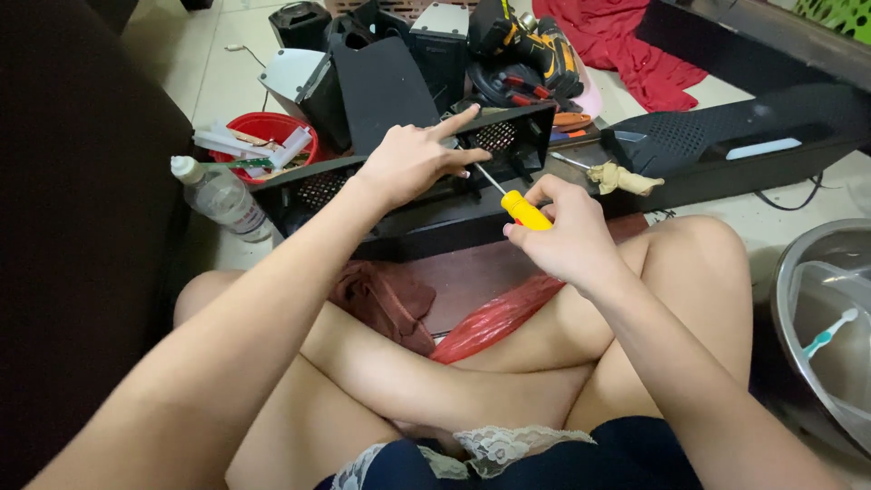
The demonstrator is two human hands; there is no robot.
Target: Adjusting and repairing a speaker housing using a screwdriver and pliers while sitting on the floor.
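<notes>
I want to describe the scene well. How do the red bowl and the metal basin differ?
The red bowl is plastic-looking and red; the metal basin is shiny grey. The red bowl looks smaller and holds white strips and scraps; the metal basin holds clear plastic and a light blue toothbrush. The red bowl sits ahead on the left, behind a bottle; the metal basin is at the right edge, partly cut off. Both are round, open and upright.

One yellow-handled screwdriver (pixel 522 209), one plastic bottle (pixel 220 197) and one red bowl (pixel 254 128). One toothbrush (pixel 827 333) inside one metal basin (pixel 791 272). Two hands work: left hand (pixel 413 161), right hand (pixel 567 238).
</notes>
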